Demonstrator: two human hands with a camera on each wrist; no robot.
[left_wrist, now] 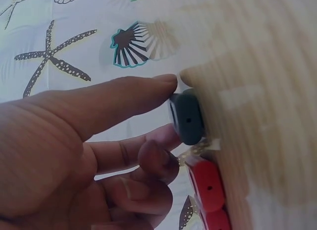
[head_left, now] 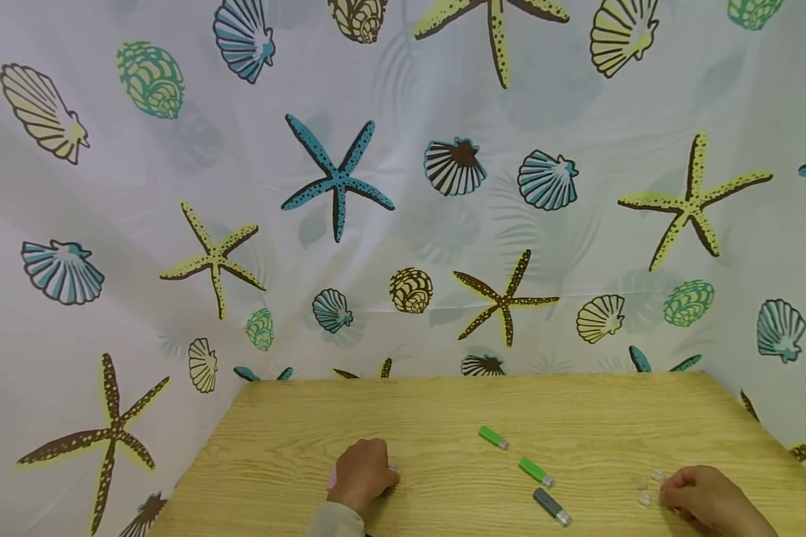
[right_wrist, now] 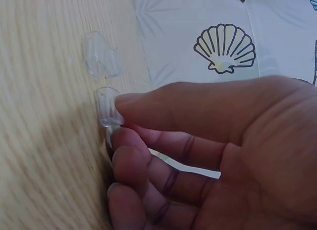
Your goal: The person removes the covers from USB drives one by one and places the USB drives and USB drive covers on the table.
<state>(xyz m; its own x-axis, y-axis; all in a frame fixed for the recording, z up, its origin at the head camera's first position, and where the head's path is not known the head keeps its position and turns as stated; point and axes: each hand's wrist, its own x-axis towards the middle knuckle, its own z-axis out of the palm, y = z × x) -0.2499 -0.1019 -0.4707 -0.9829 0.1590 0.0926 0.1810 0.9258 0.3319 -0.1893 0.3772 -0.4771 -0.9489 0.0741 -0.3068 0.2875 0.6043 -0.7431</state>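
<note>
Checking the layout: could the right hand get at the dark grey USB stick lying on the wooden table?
Probably yes: the dark grey USB stick lies in the open on the wooden table, just beside the right hand, with nothing between them, though that hand pinches a clear plastic cap.

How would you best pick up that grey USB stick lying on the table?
Probably by pinching the long plastic sides of the grey stick, coming from above. It lies flat and apart from the green sticks, so both sides are free; its metal plug end, pointing down-right, is narrower and likely slipperier.

Two green USB sticks point(head_left: 493, 437) and a grey one point(head_left: 551, 506) lie on a pale wood-grain bench point(head_left: 443, 418); a white curtain point(head_left: 403, 186) bears blue, yellow and brown starfish and shells.
</note>
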